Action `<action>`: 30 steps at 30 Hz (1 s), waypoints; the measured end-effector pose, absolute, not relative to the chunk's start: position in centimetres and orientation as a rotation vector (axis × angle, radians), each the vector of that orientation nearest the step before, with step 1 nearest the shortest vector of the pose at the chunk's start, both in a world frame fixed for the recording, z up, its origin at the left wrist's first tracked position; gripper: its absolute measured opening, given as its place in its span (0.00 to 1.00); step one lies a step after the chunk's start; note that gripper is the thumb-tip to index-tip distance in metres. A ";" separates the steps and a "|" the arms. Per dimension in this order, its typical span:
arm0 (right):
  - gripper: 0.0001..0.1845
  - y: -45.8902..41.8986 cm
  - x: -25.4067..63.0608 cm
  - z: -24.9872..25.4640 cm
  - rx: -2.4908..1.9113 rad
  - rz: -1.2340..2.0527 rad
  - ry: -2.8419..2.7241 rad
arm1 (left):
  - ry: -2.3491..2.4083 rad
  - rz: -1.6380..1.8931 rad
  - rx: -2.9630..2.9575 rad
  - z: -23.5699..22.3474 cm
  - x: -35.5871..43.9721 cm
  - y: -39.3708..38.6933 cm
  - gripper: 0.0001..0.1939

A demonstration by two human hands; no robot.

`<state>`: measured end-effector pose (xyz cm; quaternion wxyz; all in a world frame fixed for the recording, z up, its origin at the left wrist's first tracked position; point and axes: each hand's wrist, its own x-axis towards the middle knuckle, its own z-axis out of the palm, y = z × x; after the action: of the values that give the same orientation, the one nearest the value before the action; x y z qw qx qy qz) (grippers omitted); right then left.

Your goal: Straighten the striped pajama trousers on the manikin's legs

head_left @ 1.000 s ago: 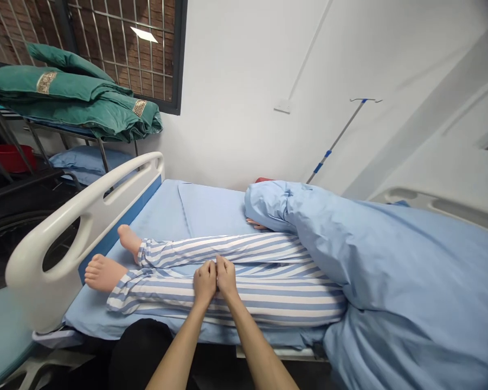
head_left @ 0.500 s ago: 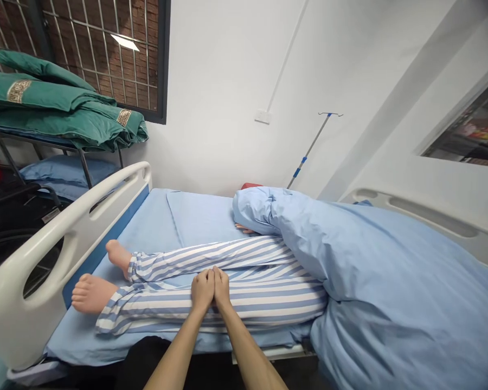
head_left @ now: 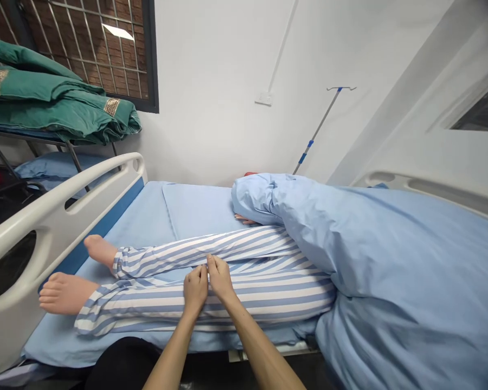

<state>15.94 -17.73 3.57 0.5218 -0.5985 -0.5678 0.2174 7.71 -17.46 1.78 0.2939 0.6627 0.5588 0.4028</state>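
My left hand (head_left: 196,287) and my right hand (head_left: 220,275) are side by side over the near leg of the striped trousers (head_left: 276,295). Both have curled fingers; whatever they may hold is hidden beneath them. The blue-and-white trousers clothe a lying figure, apparently a mannequin, whose bare near foot (head_left: 67,293) and far foot (head_left: 100,251) point left. A light blue quilt (head_left: 370,238), pushed to the right, covers its upper body. Fingertips (head_left: 244,219) of the figure show under the quilt's edge.
The bed has a light blue sheet (head_left: 199,208) and a white footboard (head_left: 93,187) at left. Beyond the bed stands an IV pole (head_left: 318,128). Folded green bedding (head_left: 65,105) lies on a rack by the barred window (head_left: 93,43).
My hands, pressed together before, are now slightly apart at the knuckles. The right one has moved a little farther forward than the left. The camera view has shifted slightly right and down.
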 end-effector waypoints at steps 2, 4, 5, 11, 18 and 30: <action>0.20 -18.2 16.3 3.0 -1.449 0.496 -1.383 | 1.505 1.062 1.792 1.7 7.8 -17.5 0.20; 0.20 -18.6 16.4 2.0 -1.459 0.507 -1.366 | 1.514 1.056 1.799 1.8 7.9 -17.5 0.19; 0.20 -18.7 16.4 1.5 -1.458 0.515 -1.347 | 1.518 1.052 1.797 1.8 8.0 -17.4 0.19; 0.20 -18.6 16.6 1.2 -1.346 0.627 -1.169 | 1.508 1.084 1.678 3.2 9.8 -17.8 0.19; 0.20 -18.2 17.4 1.0 -1.280 0.714 -1.101 | 1.532 1.157 1.672 2.7 11.0 -18.6 0.18; 0.20 -20.1 21.6 2.2 -1.460 0.483 -1.414 | 1.596 0.981 1.795 2.5 11.5 -18.7 0.17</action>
<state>21.60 -20.11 2.22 0.5021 -0.6043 -0.5854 0.2000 11.47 -18.74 2.51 0.2703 0.6661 0.5923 0.3640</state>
